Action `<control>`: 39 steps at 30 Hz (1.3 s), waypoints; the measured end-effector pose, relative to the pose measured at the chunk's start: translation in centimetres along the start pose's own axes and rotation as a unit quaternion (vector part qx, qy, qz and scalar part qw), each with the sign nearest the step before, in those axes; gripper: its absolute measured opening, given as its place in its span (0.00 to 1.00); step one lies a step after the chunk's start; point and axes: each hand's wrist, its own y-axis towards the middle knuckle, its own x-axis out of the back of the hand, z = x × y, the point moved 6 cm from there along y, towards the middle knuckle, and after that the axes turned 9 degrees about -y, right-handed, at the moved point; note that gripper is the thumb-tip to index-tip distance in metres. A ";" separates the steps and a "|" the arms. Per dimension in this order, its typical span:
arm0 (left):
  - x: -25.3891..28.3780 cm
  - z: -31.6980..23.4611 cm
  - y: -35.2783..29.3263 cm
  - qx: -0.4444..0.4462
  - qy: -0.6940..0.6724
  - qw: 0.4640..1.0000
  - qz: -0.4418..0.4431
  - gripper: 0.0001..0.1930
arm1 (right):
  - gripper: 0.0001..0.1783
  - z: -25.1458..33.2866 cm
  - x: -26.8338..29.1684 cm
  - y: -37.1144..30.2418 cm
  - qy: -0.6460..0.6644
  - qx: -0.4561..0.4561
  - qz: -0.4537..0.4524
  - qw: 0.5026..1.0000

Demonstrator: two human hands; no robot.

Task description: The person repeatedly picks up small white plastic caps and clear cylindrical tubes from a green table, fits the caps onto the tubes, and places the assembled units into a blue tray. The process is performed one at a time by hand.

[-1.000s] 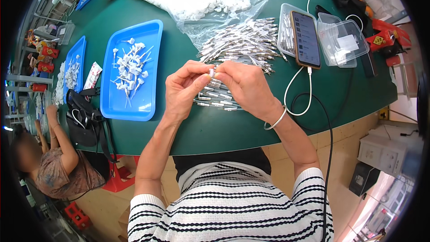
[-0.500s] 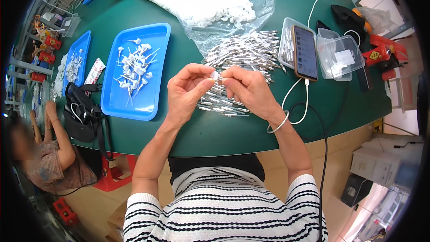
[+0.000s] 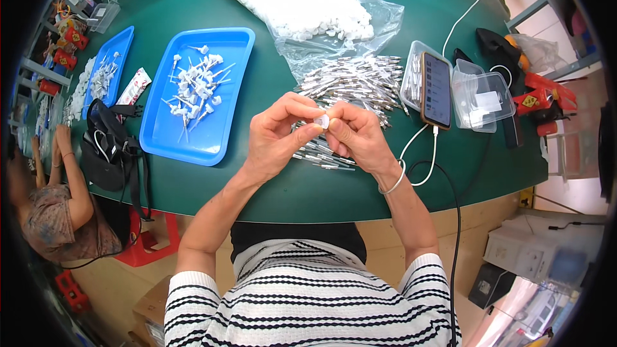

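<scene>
- While both hands hover above the green worktop point(image 3: 270, 199), the left hand point(image 3: 276, 141) and the right hand point(image 3: 360, 138) meet fingertip to fingertip.
- Fingers of both hands are clamped together on a small white cap point(image 3: 323, 121), held between them above the worktop, which keeps the tiny part steady and close to the eyes.
- Directly beneath and beyond the hands lies a heap of thin metal pins point(image 3: 350, 83), within short reach.
- A clear bag of white caps point(image 3: 308, 0) lies open beyond the heap.
- A blue tray point(image 3: 218, 135) to the left holds finished-looking white-tipped pieces, kept apart from loose stock.
- A phone point(image 3: 437, 90) rests on a clear box to the right, cable attached.
</scene>
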 end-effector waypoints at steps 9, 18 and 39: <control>0.3 -0.3 0.9 0.013 0.060 0.995 -0.084 0.19 | 0.08 0.1 0.8 0.3 -0.084 0.101 -0.125 0.983; 0.5 0.0 -0.3 0.010 0.091 0.987 -0.132 0.07 | 0.06 0.2 0.7 0.3 -0.137 0.110 -0.169 0.970; 0.8 -1.2 -0.2 -0.022 0.257 0.962 -0.089 0.06 | 0.07 0.7 0.5 0.0 -0.245 0.137 -0.189 0.941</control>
